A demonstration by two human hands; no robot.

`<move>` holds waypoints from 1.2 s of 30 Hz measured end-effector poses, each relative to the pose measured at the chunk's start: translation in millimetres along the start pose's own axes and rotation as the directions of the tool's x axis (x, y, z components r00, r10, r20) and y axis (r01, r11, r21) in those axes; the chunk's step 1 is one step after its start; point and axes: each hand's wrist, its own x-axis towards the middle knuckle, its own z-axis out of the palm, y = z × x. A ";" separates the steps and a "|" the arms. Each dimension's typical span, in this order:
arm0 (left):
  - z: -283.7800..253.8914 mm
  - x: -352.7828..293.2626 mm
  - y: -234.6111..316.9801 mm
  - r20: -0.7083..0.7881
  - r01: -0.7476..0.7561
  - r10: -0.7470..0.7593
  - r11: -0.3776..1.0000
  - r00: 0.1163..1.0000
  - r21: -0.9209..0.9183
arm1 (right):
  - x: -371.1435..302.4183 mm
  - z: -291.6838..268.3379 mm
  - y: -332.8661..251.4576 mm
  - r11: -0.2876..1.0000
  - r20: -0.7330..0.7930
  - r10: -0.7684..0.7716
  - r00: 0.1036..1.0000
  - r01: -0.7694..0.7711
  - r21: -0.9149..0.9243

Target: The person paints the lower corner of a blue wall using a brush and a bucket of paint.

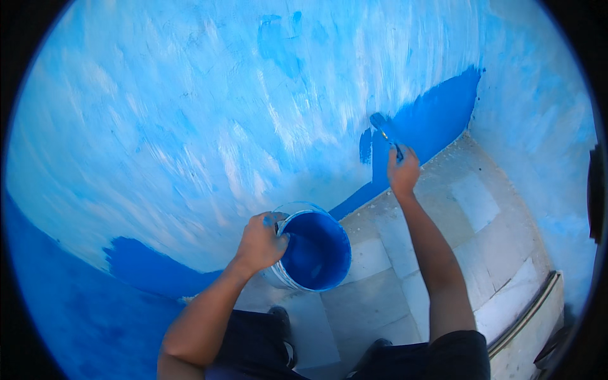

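My left hand [263, 242] grips the rim of a white bucket [282, 273], thumb over the edge. The bucket tilts toward me and holds dark blue paint [315, 250]. Farther right, my right hand [404, 171] is closed round the handle of a paintbrush [384, 128]. The bristles are at the wall [253, 126], beside a fresh dark blue patch [437, 117]; whether they touch it I cannot tell. Above the patch the wall is streaky light blue and white. A small separate dark stroke lies just left of the brush.
Pale stone tiles [367, 297] cover the floor, where my shoes [280, 316] stand. Another dark blue area [152, 266] lies at the lower left. A light blue side wall [538, 95] meets the painted wall at the right. A raised edge with a dark strip [525, 313] runs at the lower right.
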 end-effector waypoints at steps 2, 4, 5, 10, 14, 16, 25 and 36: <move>8.8 3.6 -10.7 -0.010 -0.103 0.104 0.992 0.994 0.078 | -12.9 12.1 7.0 0.998 0.044 0.036 0.998 -0.033 -0.062; 14.9 9.5 -1.7 0.058 -0.020 0.015 0.996 0.998 0.088 | -51.3 34.7 39.0 0.987 0.124 0.036 0.992 -0.016 -0.162; 12.2 9.7 1.8 0.084 0.023 -0.033 0.993 0.996 0.119 | -70.0 35.4 44.5 0.977 0.247 0.079 0.966 -0.026 -0.211; 12.5 17.5 11.6 0.130 0.065 -0.077 0.993 0.989 0.095 | -89.3 18.5 74.9 0.906 0.604 0.249 0.757 0.038 -0.421; 12.4 26.7 15.1 0.158 0.078 -0.088 0.995 0.984 0.066 | -20.4 -4.2 25.1 0.957 0.361 0.034 0.932 0.074 -0.280; 8.8 27.0 18.7 0.175 0.082 -0.092 0.995 0.980 0.061 | 0.4 -16.4 -12.8 0.981 0.195 -0.012 0.981 0.049 -0.186; 39.5 45.3 32.1 0.096 -0.117 0.110 0.991 0.989 0.067 | -109.1 55.6 90.3 0.948 0.490 0.207 0.847 -0.051 -0.313; 31.3 44.3 30.0 0.154 -0.009 -0.002 0.997 0.988 0.075 | 2.4 -19.5 3.0 0.990 0.173 0.040 0.984 -0.016 -0.138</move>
